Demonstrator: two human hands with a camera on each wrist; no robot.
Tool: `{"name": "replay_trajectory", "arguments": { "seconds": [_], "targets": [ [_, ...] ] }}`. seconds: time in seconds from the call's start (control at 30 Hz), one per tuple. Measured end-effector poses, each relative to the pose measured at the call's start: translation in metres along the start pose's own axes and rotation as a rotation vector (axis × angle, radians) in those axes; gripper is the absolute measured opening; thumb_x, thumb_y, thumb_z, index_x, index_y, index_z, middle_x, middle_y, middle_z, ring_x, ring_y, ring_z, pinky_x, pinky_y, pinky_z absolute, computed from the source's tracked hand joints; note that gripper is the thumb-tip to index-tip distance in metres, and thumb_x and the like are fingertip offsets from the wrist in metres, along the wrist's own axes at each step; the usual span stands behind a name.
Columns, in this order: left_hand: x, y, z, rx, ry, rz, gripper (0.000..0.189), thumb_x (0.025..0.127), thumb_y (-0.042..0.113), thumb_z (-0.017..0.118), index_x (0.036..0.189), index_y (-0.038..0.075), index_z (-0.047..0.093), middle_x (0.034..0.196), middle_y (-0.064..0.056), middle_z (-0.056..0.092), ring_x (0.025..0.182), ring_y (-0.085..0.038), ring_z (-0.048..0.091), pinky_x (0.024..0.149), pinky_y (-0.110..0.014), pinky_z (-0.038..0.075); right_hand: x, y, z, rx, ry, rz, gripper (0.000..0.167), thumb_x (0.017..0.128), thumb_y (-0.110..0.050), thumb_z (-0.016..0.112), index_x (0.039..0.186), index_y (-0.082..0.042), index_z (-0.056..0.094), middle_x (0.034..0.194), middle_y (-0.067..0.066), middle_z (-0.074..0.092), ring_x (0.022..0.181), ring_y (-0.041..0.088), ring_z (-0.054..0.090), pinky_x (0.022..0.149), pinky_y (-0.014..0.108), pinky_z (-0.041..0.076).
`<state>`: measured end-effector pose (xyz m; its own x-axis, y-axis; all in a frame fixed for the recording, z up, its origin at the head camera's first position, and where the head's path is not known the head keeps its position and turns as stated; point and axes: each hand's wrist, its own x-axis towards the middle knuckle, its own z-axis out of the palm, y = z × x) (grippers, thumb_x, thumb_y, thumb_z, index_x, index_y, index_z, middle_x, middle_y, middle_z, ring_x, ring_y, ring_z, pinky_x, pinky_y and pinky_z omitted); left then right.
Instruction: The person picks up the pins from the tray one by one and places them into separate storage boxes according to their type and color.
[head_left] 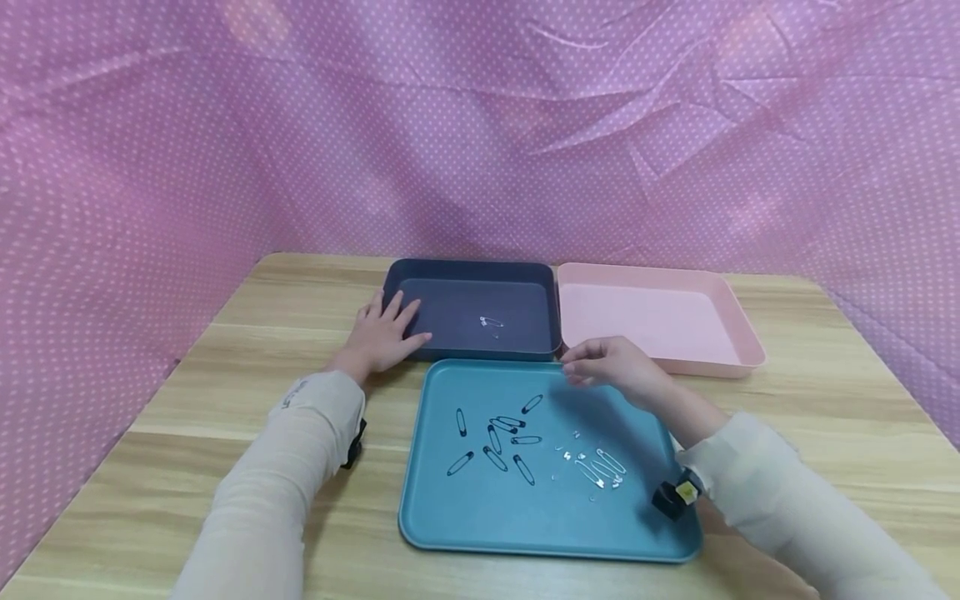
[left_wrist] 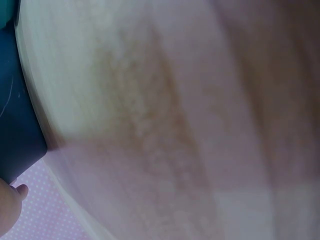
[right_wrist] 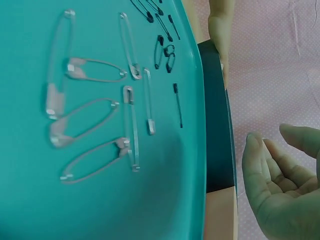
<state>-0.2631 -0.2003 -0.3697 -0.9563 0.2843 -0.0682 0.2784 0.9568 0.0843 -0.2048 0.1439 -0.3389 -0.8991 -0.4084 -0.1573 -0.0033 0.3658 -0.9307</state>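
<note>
Head: the teal tray [head_left: 525, 525] bore black safety pins [head_left: 506, 425] and silver pins [head_left: 590, 474], apparently parted by colour; beyond it, the left hand [head_left: 381, 337] lay spread, presumably steadying the navy tray [head_left: 457, 298]. Left wrist: blurred tabletop [left_wrist: 115, 90] dominated. Right wrist: the right hand [right_wrist: 295, 205] curved; any pinch was indiscernible.

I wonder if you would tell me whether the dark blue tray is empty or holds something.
Not empty: at least one silvery safety pin lies on the floor of the dark blue tray.
</note>
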Motion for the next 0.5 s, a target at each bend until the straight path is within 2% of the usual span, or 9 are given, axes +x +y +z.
{"name": "replay_trajectory", "arguments": {
  "seconds": [0.17,0.5],
  "targets": [
    [-0.001,0.001,-0.001,0.008,0.000,0.000,0.072,0.084,0.061,0.021,0.140,0.015,0.012,0.142,-0.016,0.003,0.126,-0.040,-0.007,0.097,-0.052,0.003,-0.008,0.006,0.001,0.003,-0.033,0.024,0.034,0.080,-0.014,0.060,0.102,0.011,0.054,0.094,0.022,0.059,0.085,0.035,0.057,0.078,0.040,0.042],
    [0.000,0.000,0.000,0.017,0.007,0.007,0.073,0.084,0.062,0.019,0.140,0.014,0.013,0.142,-0.016,0.005,0.126,-0.040,-0.006,0.097,-0.052,0.004,-0.018,0.020,0.002,-0.045,-0.082,0.021,0.030,0.080,-0.011,0.060,0.102,0.009,0.056,0.091,0.017,0.062,0.078,0.027,0.059,0.073,0.035,0.045]
  ]
}}
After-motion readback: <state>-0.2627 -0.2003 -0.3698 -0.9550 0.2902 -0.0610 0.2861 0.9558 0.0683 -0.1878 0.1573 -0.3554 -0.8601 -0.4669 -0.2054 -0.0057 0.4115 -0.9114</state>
